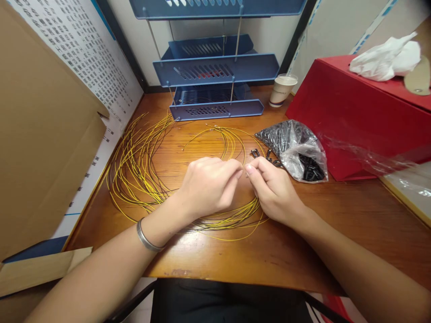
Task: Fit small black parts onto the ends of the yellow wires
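Note:
My left hand [210, 186] and my right hand [271, 188] meet fingertip to fingertip over the middle of the wooden desk [336, 224]. Both are closed in a pinch, apparently on a thin yellow wire [232, 143] from the coil lying under them. What sits between the fingertips is too small to make out. A bigger loose bundle of yellow wires [134, 170] lies to the left. A clear plastic bag of small black parts [298, 150] lies just right of my right hand, with a few loose black parts [256, 153] beside it.
A blue tiered paper tray [215, 72] stands at the back of the desk, a paper cup [282, 89] next to it. A red box [363, 112] with a crumpled white bag [387, 58] fills the right. Cardboard [43, 134] leans on the left.

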`<state>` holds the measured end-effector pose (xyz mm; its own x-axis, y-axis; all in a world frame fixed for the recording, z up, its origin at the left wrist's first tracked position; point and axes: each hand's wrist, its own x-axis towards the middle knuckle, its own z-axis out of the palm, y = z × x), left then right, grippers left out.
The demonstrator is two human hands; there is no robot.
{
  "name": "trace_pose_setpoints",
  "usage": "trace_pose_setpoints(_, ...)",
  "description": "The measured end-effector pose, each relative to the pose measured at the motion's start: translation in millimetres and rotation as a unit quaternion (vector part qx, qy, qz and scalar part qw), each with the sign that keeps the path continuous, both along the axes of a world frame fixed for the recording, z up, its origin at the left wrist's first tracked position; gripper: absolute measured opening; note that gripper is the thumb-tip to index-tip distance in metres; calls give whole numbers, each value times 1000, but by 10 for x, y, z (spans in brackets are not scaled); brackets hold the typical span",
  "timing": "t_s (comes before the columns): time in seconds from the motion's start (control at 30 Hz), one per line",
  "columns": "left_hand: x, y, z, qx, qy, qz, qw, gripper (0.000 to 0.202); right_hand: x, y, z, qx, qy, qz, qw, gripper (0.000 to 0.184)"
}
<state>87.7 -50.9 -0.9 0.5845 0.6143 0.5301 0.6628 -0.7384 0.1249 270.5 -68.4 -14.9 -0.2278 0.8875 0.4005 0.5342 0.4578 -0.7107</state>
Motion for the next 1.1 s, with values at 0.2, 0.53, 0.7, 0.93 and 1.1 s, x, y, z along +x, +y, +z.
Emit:
trace_pose_setpoints(0.2,13,-1,2,18,-34,-35,999,21,6,6,4,21,-10,-4,1000,30)
trace_pose_setpoints(0.53,-14,13,-31,46,-22,-61,997,17,-4,19,-13,36,-13,-8,999,32)
trace_pose_setpoints(0.7,-12,-1,-8,49,-11,-52,997,17,-12,-1,3,13,10,-6,1000,34)
trace_pose_setpoints(0.93,-11,-8,32,16,-116,-55,992,12,41,-41,-29,-65,132,11,989,32)
trace_pose_setpoints(1.1,8,-6,95,-11,-207,-58,977,9,-11,-66,13,-138,179,69,972,20)
